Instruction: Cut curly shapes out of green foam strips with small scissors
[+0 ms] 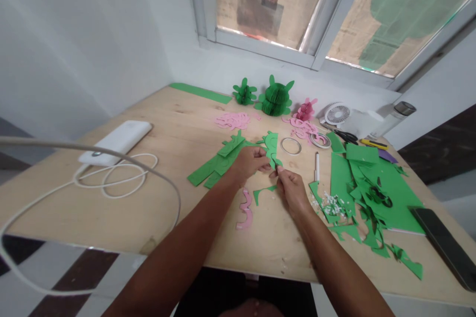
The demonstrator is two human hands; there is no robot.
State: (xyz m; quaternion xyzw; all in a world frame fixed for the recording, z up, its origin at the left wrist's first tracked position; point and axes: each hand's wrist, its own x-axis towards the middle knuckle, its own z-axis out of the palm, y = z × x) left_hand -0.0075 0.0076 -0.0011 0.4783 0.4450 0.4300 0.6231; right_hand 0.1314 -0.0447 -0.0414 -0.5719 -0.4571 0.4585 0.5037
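Both hands meet over the middle of the wooden table (178, 129). My left hand (248, 162) and my right hand (291, 189) each pinch the same green paper cactus cutout (271, 147), holding it just above the tabletop. Under the hands lie a green paper scrap (262, 192) and a pink curved paper strip (246, 209). A pile of folded green cutouts (219, 159) lies just left of my left hand. A white pen (317, 165) lies to the right of the cutout.
Green paper sheets and offcuts (372, 193) cover the right side, with a dark phone (444, 243) at the edge. Finished green (275, 97) and pink (305, 109) paper cacti, tape rolls (290, 145), scissors (345, 135), a small fan (336, 113) stand behind. A white power bank (118, 140) with cable lies left.
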